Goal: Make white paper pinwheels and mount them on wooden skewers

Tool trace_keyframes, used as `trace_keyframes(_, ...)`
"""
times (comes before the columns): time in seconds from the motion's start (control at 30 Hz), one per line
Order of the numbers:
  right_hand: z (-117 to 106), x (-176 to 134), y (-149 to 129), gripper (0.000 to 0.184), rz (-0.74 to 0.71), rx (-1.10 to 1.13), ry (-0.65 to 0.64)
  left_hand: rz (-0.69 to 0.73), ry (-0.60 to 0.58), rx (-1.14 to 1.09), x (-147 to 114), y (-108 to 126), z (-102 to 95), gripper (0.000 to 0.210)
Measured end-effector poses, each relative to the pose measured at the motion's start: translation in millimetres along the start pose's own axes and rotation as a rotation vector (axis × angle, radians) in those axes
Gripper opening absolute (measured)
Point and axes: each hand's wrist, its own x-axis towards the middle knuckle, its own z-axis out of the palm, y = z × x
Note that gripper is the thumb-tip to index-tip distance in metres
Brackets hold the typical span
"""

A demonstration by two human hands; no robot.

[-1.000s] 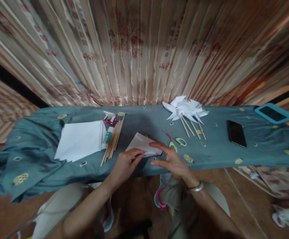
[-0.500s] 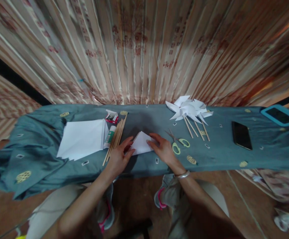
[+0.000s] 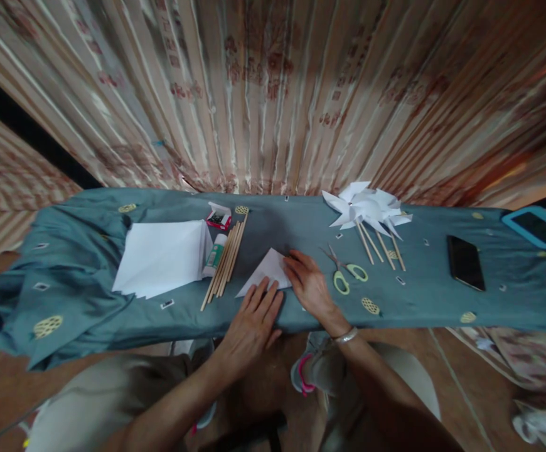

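Note:
A white sheet of paper folded into a triangle (image 3: pixel 271 267) lies on the cloth in front of me, its point away from me. My left hand (image 3: pixel 253 320) rests on its lower edge, fingers stretched out flat. At the right corner my right hand (image 3: pixel 308 282) has its curved fingers closed on the paper, covering that corner. Scissors with pale green handles (image 3: pixel 343 270) lie just right of my right hand. To the left of the paper are several thin wooden sticks (image 3: pixel 226 260) and a green and white glue stick (image 3: pixel 215 254).
A stack of white paper (image 3: pixel 162 257) lies at left, near a small red open box (image 3: pixel 219 216) of dark bits. White paper pinwheels (image 3: pixel 364 207) on sticks lie at the back right. Farther right are a black phone (image 3: pixel 465 262) and a blue-framed tablet (image 3: pixel 539 226). A curtain (image 3: pixel 254 125) hangs behind the table.
My left hand has moved from the paper's left side to its lower edge and flattened there. The paper now shows as a wider triangle. The view has shifted slightly.

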Motion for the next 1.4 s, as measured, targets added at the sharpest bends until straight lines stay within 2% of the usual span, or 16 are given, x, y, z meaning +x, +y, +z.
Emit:
trace_keyframes(0.2, 1.2, -0.3, 1.1, 0.032, -0.01, 0.0, 0.014, -0.022, 0.011, 0.018, -2.1, -6.6, 1.5, 0.062)
trace_keyframes(0.67, 5.1, 2.8, 4.4, 0.031, -0.044, -0.029, 0.038, -0.056, -0.075, 0.057, 0.6, -1.8, -1.6, 0.063)
trace_keyframes(0.87, 2.3, 1.9, -1.2, 0.03, -0.051, -0.125, 0.01, -0.063, -0.117, 0.077, 2.4, -0.1, -2.2, 0.065)
trace_keyframes(1.13, -3.0, -13.9, -19.8, 0.043, -0.117, -0.227, -0.031, -0.067, -0.149, 0.111, 4.0, 0.4, -3.8, 0.068)
trace_keyframes(1.4, -4.9, -21.3, -9.0, 0.055, -0.026, -0.247, -0.039, -0.069, -0.137, 0.147, 3.5, 0.3, -2.9, 0.065)
